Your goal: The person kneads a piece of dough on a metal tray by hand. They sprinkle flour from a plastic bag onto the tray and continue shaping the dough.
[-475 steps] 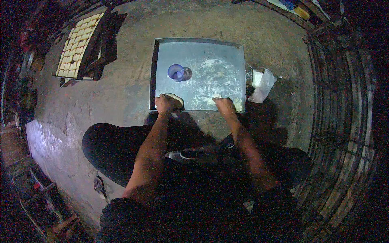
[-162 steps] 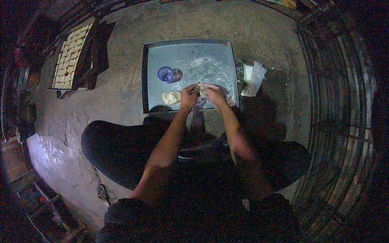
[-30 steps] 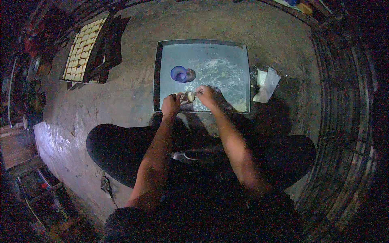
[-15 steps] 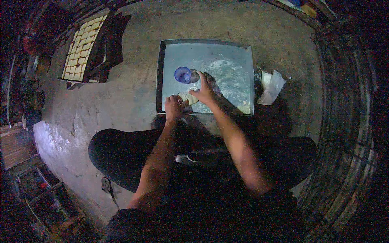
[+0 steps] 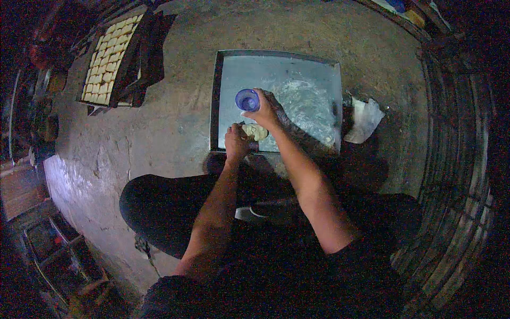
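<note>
A blue see-through cup (image 5: 247,100) stands over the left half of the shallow metal tray (image 5: 234,69). My right hand (image 5: 265,115) is closed round the cup's right side. Just below it, a pale lump of dough (image 5: 254,132) lies near the tray's front edge. My left hand (image 5: 236,142) is at the dough's left side with its fingers curled. A small dark edge shows by those fingers, but what they hold is too dim to make out. White flour (image 5: 300,101) is smeared across the tray's middle and right.
A crumpled whitish plastic bag (image 5: 366,121) lies on the floor right of the tray. At the far left, a dark-sided tray holds rows of pale dough pieces (image 5: 109,66). My crossed legs border the tray's near side. Wooden slats (image 5: 451,159) line the right.
My right hand has left the dough and taken hold of the blue cup. My left hand stays by the dough. The whole view has shifted slightly.
</note>
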